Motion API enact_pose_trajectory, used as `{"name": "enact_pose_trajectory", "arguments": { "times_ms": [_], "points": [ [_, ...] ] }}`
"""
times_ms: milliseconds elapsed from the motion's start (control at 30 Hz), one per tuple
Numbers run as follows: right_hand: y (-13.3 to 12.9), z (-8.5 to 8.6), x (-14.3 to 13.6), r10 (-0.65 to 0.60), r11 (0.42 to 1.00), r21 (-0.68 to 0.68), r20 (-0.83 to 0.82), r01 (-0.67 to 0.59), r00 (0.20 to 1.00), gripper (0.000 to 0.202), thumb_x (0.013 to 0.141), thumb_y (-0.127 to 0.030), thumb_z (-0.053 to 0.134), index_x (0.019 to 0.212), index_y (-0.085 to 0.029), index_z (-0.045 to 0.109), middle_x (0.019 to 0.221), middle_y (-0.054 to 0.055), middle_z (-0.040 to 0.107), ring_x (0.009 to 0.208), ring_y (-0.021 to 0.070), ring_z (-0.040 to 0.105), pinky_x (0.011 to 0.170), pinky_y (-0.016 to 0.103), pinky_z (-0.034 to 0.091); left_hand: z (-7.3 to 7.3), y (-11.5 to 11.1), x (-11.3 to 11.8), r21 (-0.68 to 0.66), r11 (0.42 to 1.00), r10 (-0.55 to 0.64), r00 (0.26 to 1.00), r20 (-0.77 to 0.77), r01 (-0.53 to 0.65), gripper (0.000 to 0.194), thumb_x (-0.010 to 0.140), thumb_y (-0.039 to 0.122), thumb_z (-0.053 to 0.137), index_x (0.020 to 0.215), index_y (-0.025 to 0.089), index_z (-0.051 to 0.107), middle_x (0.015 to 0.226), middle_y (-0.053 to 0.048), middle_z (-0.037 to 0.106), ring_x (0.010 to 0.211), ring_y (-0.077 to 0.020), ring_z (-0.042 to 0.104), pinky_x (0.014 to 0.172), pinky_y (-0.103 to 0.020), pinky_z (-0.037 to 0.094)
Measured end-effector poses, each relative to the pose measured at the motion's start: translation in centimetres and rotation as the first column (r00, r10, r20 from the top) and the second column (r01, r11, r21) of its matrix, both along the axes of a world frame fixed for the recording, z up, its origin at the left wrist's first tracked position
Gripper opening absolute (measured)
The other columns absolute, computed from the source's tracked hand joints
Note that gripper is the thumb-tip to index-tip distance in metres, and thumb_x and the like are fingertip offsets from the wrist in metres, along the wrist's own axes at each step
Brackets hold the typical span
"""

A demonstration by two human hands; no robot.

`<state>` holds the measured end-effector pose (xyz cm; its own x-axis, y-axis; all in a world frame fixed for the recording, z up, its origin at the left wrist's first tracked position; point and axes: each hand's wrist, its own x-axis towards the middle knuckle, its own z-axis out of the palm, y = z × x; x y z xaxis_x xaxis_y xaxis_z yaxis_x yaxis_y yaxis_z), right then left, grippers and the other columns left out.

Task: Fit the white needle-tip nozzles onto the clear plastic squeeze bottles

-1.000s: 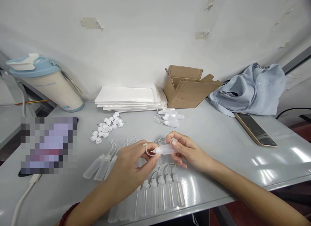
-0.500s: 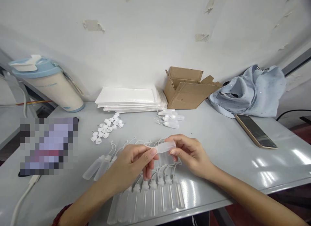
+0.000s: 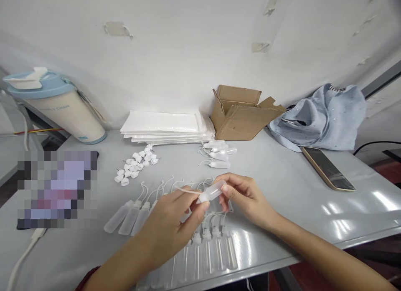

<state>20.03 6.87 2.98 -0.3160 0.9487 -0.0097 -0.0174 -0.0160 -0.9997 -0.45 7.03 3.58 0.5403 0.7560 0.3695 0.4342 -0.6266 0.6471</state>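
Note:
A small translucent squeeze bottle (image 3: pixel 215 190) is held between my two hands above the table, tilted with its white neck end towards the lower left. My right hand (image 3: pixel 246 196) is closed, its thumb and fingers pinching the bottle's body near the base. At the neck end, the thumb and fingers of my left hand (image 3: pixel 172 218) are closed on the white cap part, and a thin strap runs out over the fingers. Below lie rows of similar bottles (image 3: pixel 208 253), with more bottles (image 3: pixel 116 218) to the left, partly hidden by my left hand and forearm.
White caps (image 3: pixel 138 165) lie in a loose pile, and several more small bottles (image 3: pixel 221 163) lie before a cardboard box (image 3: pixel 247 122). White packets (image 3: pixel 163 122) are stacked by the wall. A tumbler (image 3: pixel 65 111), a blurred-out device (image 3: pixel 59 191), a phone (image 3: pixel 327 168) and a blue bag (image 3: pixel 328 115) stand around.
The bottle has tilted more, its neck end dropping. My left hand has turned and shifted its grip at the neck; its thumb now lies lower. The right hand stays nearly in place.

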Motion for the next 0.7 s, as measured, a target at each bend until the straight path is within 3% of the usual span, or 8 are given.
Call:
{"name": "enact_pose_trajectory", "arguments": {
  "times_ms": [67,133,233,333,433,500,600,700],
  "points": [
    [0.0,0.1,0.1,0.038,0.999,0.029,-0.027,-0.037,0.999,0.024,0.091,-0.039,0.056,0.094,-0.017,0.062,0.063,-0.001,0.059,0.054,0.0108,0.054,0.054,0.025,0.046,0.9,0.0,-0.1,-0.259,0.965,-0.018,0.999,0.033,0.026,0.028,0.096,0.027,0.043,0.077,0.019,0.062,0.064,0.002,0.059,0.06,-0.0109,0.056,0.047,-0.018,0.04],
    [0.0,0.1,0.2,0.067,0.996,0.069,-0.022,-0.065,0.998,0.021,0.091,-0.037,0.056,0.098,-0.018,0.062,0.065,-0.001,0.059,0.056,0.0114,0.055,0.056,0.026,0.046,1.6,0.1,-0.3,-0.419,0.907,-0.036,0.999,0.032,0.046,0.036,0.097,0.034,0.04,0.07,0.019,0.06,0.065,0.002,0.059,0.059,-0.0108,0.055,0.044,-0.018,0.038],
    [-0.1,0.0,0.4,0.059,0.986,0.151,0.054,-0.067,0.997,0.019,0.092,-0.034,0.055,0.1,-0.018,0.061,0.068,-0.001,0.057,0.057,0.0111,0.053,0.055,0.026,0.044,1.9,0.2,-0.3,-0.423,0.904,-0.067,0.998,0.01,0.065,0.045,0.098,0.033,0.036,0.058,0.017,0.052,0.058,0.003,0.053,0.051,-0.009,0.049,0.046,-0.019,0.036],
    [-0.2,-0.2,0.4,0.001,0.969,0.244,0.153,-0.039,0.988,0.02,0.093,-0.035,0.053,0.097,-0.017,0.063,0.065,-0.001,0.054,0.054,0.0102,0.05,0.052,0.024,0.04,1.2,0.2,-0.1,-0.244,0.968,-0.074,0.996,-0.045,0.061,0.039,0.097,0.024,0.038,0.061,0.017,0.049,0.054,0.004,0.048,0.05,-0.0088,0.047,0.049,-0.021,0.036],
    [-0.3,-0.3,0.2,-0.065,0.966,0.259,0.234,0.002,0.97,0.024,0.093,-0.037,0.051,0.09,-0.016,0.063,0.056,-0.003,0.049,0.049,0.0095,0.046,0.048,0.024,0.035,0.0,0.0,0.0,0.056,0.998,-0.033,0.99,-0.139,0.041,0.027,0.097,0.017,0.038,0.074,0.016,0.053,0.06,0.003,0.047,0.05,-0.0098,0.043,0.048,-0.023,0.035],
    [-0.4,-0.3,0.0,-0.071,0.98,0.198,0.252,0.02,0.965,0.028,0.093,-0.04,0.051,0.086,-0.016,0.062,0.052,-0.005,0.046,0.045,0.009,0.043,0.046,0.023,0.033,-0.6,-0.1,0.0,0.259,0.964,-0.003,0.981,-0.193,0.054,0.023,0.097,0.013,0.037,0.081,0.016,0.053,0.064,0.002,0.047,0.05,-0.0106,0.04,0.045,-0.024,0.034],
    [-0.4,-0.3,-0.2,-0.045,0.997,0.075,0.215,0.03,0.976,0.033,0.092,-0.046,0.051,0.08,-0.016,0.059,0.047,-0.006,0.044,0.04,0.0079,0.039,0.041,0.022,0.031,-1.0,-0.1,-0.1,0.507,0.858,0.055,0.966,-0.253,0.084,0.019,0.095,0.007,0.039,0.083,0.016,0.051,0.067,0.001,0.049,0.052,-0.0119,0.043,0.044,-0.025,0.033],
    [-0.4,-0.1,-0.4,-0.038,0.999,-0.026,0.193,0.044,0.98,0.037,0.09,-0.051,0.052,0.075,-0.017,0.056,0.043,-0.007,0.042,0.036,0.007,0.037,0.039,0.021,0.029,-0.9,-0.1,-0.1,0.638,0.763,0.118,0.949,-0.291,0.101,0.015,0.092,0.004,0.043,0.085,0.015,0.051,0.069,-0.001,0.053,0.051,-0.0125,0.044,0.041,-0.027,0.032]
  ]
}}
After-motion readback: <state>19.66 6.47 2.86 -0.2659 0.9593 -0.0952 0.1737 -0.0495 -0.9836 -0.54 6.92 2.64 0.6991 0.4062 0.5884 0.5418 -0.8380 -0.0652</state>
